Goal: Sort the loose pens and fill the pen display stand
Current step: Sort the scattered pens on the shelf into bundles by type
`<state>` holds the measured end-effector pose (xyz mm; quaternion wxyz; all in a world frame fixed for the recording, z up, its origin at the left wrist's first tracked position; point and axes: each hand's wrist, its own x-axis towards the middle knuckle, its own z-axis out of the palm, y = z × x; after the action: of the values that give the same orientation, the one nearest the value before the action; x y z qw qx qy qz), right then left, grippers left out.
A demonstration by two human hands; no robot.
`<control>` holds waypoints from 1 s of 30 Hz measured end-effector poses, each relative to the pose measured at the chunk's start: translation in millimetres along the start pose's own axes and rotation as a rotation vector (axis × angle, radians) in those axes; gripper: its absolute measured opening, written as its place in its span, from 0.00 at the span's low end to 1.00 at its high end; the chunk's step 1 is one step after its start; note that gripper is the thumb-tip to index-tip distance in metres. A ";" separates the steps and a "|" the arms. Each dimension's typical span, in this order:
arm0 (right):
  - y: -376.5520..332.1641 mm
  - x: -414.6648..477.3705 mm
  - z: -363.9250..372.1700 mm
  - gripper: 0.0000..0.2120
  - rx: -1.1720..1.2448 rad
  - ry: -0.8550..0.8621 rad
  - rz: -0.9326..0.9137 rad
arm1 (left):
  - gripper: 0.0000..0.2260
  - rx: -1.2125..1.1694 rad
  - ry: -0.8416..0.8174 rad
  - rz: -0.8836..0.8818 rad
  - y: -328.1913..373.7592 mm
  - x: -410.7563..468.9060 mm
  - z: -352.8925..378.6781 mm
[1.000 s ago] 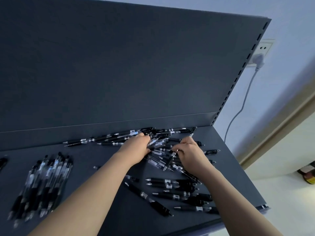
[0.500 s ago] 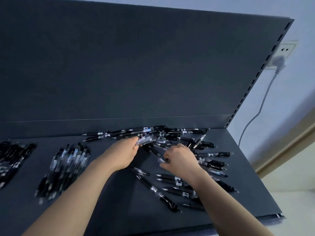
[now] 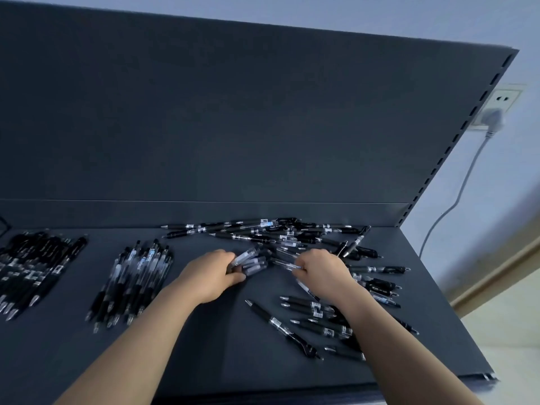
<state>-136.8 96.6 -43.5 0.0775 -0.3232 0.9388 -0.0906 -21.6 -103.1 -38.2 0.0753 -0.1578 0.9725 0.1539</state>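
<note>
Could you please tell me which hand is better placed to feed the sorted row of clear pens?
Left, probably: the left hand grips a bundle of clear pens and lies nearer that sorted row; the right hand, farther off, pinches a single pen.

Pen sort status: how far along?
Done: two sorted piles at the left, dark pens and clear pens. In hand: left hand grips a clear-pen bundle; right hand pinches a pen in the loose heap. Left: that heap, scattered pens front right; no display stand in view.
</note>
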 end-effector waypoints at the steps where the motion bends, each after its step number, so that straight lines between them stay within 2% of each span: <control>1: 2.4 -0.9 -2.6 0.11 0.022 0.022 0.009 | 0.14 -0.025 0.007 0.001 -0.5 0.8 0.8; 4: 12.9 -2.6 -13.3 0.09 0.182 0.130 0.044 | 0.12 -0.100 0.053 -0.002 -1.8 3.1 0.9; 9: 23.6 -9.6 -31.9 0.02 0.716 0.304 0.163 | 0.14 -0.157 0.101 0.002 10.0 9.6 1.4; 13: 27.5 -15.4 -37.5 0.06 0.938 0.328 0.226 | 0.08 -0.297 0.049 0.085 24.7 14.7 3.4; 20: 38.8 -25.3 -34.7 0.12 0.994 0.294 0.287 | 0.10 -0.148 0.043 0.180 58.8 35.8 9.3; 23: 44.3 -28.4 -33.3 0.13 0.982 0.256 0.325 | 0.08 -0.049 0.028 0.224 66.7 45.1 16.9; 28: 53.7 -29.3 -24.5 0.17 0.898 0.233 0.310 | 0.09 -0.002 -0.043 0.166 60.4 47.9 11.7; 30: 53.2 -30.8 -24.1 0.18 0.892 0.228 0.295 | 0.07 -0.100 -0.089 0.128 51.5 46.8 5.8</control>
<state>-149.2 159.9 -29.1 0.1171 -0.1097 0.8466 -0.5074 -82.0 -68.1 -38.6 0.1004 -0.0919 0.9674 0.2137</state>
